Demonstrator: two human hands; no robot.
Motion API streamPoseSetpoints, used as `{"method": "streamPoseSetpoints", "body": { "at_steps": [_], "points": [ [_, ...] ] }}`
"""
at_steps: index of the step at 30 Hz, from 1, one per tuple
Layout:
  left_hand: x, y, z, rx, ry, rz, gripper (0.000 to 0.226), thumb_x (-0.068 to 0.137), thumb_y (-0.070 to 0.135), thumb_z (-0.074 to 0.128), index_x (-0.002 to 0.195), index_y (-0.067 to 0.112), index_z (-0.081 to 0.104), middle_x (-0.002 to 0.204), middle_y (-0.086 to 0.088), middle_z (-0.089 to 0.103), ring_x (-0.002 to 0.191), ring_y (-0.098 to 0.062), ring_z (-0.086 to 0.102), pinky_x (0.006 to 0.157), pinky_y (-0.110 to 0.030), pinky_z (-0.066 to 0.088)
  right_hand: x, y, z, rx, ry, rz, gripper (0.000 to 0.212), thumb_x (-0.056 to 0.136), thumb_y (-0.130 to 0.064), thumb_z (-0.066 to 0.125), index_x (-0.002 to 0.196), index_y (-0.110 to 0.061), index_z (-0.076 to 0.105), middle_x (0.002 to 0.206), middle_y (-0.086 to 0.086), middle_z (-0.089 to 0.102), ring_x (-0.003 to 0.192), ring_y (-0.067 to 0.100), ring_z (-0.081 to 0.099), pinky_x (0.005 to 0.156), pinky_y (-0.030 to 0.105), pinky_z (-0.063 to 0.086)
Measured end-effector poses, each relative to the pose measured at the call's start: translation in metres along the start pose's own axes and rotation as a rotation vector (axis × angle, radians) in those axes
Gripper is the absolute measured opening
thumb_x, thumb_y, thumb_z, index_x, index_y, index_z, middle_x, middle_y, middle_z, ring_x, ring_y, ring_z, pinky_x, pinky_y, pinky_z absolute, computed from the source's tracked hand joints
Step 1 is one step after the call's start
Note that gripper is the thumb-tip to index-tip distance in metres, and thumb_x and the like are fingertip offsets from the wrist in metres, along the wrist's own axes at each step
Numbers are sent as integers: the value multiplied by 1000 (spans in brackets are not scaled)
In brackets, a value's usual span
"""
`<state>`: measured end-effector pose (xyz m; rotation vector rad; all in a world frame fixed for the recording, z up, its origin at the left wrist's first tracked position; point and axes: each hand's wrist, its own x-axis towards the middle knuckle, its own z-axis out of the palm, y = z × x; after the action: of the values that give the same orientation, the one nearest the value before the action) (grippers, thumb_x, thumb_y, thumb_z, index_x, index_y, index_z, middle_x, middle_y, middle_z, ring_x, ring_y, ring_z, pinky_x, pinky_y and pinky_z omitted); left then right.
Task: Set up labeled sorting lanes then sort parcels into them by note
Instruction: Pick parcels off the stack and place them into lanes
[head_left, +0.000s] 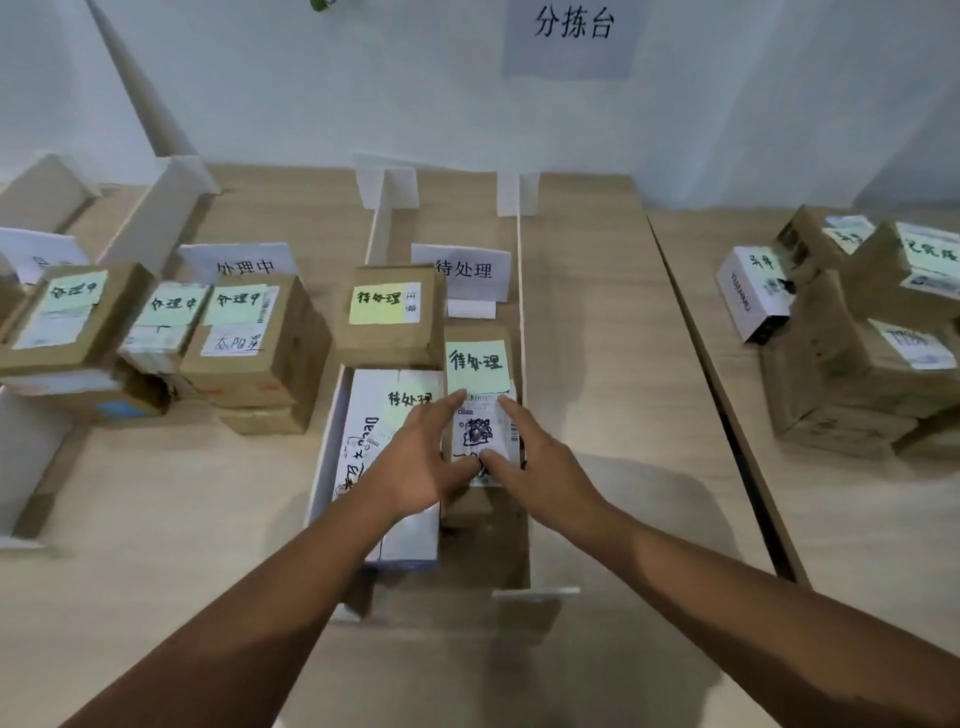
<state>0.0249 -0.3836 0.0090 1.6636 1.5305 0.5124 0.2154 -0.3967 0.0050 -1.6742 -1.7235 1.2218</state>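
- Parcel of the moment: a small brown parcel (480, 415) sits in the lane behind the 待处理 sign (462, 270), and its green note (478, 366) carries the same characters, so it's in the right place
- The left grip (426, 452) lies along the parcel's left top edge with fingers straight and the index tip reaching the note; nothing curls round the box, so it is open-handed and only touching
- The right grip (540, 457) mirrors it on the other side, fingers flat on the shipping label, thumb meeting the left thumb at the near end, also open and resting
- To the left this parcel touches a white parcel (374, 441), to the right it is just beside the cardboard divider (521, 364), and behind it stands a back brown parcel (389, 317) with a matching note
- Setup looks finished to me: dividers are upright, signs are standing, and the 处理中 sign (239, 265) has noted parcels (254, 338) in front of it
- What's left: an unsorted pile (852, 338) sits at the right of the worktop (623, 364), well apart from the lanes, so I'd call the sorting well under way but not done
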Motion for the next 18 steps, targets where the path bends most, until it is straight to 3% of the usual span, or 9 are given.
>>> {"method": "streamPoseSetpoints", "body": {
  "at_steps": [4,8,12,18],
  "points": [
    [4,-13,9,52,-1,-25,86,85,43,76,156,40,27,151,3,41,124,-17,56,98,-39,57,3,7,12,-8,-26,63,72,99,-37,64,157,-41,22,142,-12,56,102,3,59,67,3,50],
    [7,-20,18,120,-42,-3,91,85,43,74,159,34,22,155,1,41,136,-19,45,111,-38,43,3,8,19,-98,-1,135,71,99,-36,62,158,-38,23,141,-5,57,105,9,59,71,4,47],
    [18,-19,21,286,-57,34,89,85,46,72,159,26,27,152,-2,49,134,-28,42,112,-41,32,12,-1,21,-274,-25,147,65,98,-24,62,155,-23,32,140,8,59,119,25,60,96,30,52],
    [37,-26,24,729,-122,109,79,87,65,56,155,32,30,143,2,56,127,-30,40,99,-45,35,31,-4,32,-444,-67,255,40,98,-18,59,137,-12,48,124,14,57,110,32,61,82,34,54]
  ]
}}
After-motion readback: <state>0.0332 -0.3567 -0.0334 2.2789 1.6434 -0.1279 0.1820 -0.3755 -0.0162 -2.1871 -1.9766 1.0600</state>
